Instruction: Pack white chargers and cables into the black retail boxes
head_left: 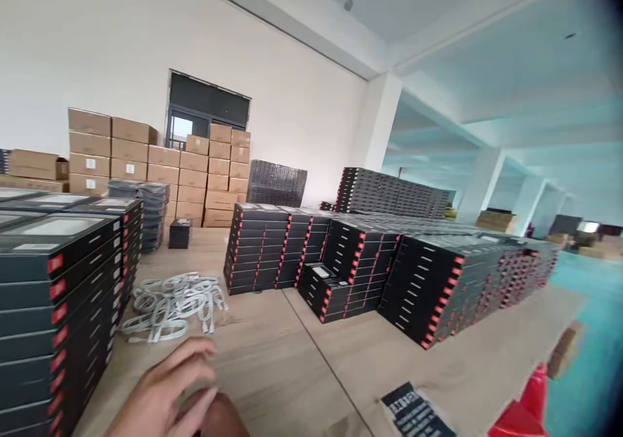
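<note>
Tabletop (272, 365), one cable heap (189, 297), one left hand (168, 385)

One head-worn view, tilted, forward and down across the tabletop (263, 359).

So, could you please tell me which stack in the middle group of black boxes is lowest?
The short stack at the front, set between taller stacks; those on either side and behind rise above it.

White cables (187, 299), apparently loosely coiled, in a tangled heap on the table (272, 352).
</note>
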A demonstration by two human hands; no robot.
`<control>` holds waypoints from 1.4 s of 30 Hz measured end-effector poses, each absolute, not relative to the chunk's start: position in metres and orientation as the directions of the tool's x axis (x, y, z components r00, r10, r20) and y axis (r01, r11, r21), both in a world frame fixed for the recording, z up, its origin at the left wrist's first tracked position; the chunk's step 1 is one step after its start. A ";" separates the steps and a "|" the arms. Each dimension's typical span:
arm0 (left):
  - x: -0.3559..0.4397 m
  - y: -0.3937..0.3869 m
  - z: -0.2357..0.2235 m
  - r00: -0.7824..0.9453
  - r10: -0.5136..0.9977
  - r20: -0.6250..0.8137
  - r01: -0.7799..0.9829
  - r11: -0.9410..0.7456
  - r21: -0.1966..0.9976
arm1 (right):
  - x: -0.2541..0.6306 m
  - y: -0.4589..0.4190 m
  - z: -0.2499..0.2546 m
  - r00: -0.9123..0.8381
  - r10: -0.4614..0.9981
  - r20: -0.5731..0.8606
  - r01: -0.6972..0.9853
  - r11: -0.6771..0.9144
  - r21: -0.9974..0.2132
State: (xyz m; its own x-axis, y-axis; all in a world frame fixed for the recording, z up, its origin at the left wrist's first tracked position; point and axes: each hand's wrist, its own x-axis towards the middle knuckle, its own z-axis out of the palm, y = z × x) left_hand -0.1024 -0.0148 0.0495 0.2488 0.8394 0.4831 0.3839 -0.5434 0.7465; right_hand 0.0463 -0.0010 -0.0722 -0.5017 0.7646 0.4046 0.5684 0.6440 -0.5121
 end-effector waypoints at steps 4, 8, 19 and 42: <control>-0.036 0.015 0.000 0.164 0.893 0.419 0.180 -0.445 0.877 | 0.106 -0.007 -0.035 -0.443 0.771 0.457 0.689 0.619 -0.377; -0.030 0.035 -0.047 0.023 0.953 0.302 0.121 -0.303 0.945 | 0.223 0.002 0.040 -0.023 0.805 0.593 0.991 0.097 -0.094; -0.034 0.033 -0.030 0.173 0.985 -0.007 -0.166 0.036 0.986 | 0.290 0.012 0.083 -0.036 0.782 0.623 0.995 -0.032 0.096; -0.056 0.009 0.022 -0.167 0.944 0.285 0.044 -0.281 0.959 | 0.086 -0.007 -0.030 -0.161 0.904 0.396 0.280 0.426 -0.860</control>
